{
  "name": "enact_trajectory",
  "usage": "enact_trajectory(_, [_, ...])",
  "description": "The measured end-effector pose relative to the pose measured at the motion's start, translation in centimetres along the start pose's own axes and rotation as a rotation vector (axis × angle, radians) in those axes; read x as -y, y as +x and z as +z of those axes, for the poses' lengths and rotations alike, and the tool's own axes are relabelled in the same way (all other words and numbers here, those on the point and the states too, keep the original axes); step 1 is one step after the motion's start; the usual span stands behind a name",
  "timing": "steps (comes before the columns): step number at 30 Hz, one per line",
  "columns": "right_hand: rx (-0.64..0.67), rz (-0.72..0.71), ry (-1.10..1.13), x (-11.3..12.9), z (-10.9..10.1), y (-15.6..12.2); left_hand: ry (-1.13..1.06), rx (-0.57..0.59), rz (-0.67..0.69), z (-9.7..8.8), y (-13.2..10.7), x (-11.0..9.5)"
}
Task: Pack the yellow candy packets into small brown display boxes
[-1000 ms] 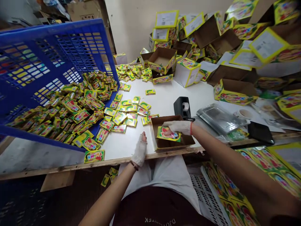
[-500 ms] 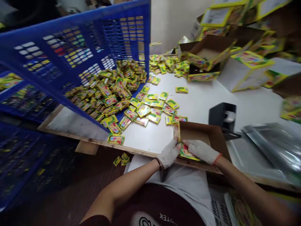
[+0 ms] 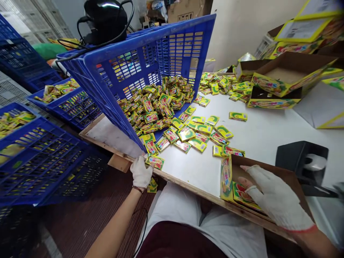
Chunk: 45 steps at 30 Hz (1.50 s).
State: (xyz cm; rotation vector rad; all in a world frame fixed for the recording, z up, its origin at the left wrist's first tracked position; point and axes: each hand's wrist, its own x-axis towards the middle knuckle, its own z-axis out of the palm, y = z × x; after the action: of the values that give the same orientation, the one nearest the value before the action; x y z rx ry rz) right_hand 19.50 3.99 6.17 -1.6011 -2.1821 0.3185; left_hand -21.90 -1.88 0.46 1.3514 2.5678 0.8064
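Note:
My left hand, in a white glove, reaches to the table's front edge and its fingers close around a yellow-green sachet lying there. My right hand, also gloved, rests on the open brown carton at the edge, fingers spread over sachets lying inside. A tilted blue crate spills a heap of the same sachets onto the white table. Loose sachets lie scattered between the crate and the carton.
A black tape dispenser stands right of the carton. Open yellow printed boxes pile at the back right. More blue crates with sachets stand on the left by the floor. A black device with cables sits behind the crate.
My left hand left the carton and moved left to a sachet at the table edge. The view swung left. My right hand stays on the carton.

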Motion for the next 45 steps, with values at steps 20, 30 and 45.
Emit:
enact_trajectory(20, [0.095,0.328,0.617,9.7,9.6,1.3,-0.063,0.554,0.616,4.6,13.7,-12.6])
enact_trajectory(30, [0.067,0.465,1.002,11.2,13.6,2.7,0.104,0.512,0.613,2.7,10.1,-13.3])
enact_trajectory(45, [0.051,0.505,0.796,10.4,14.0,1.7,0.106,0.602,0.352,8.2,8.1,-16.2])
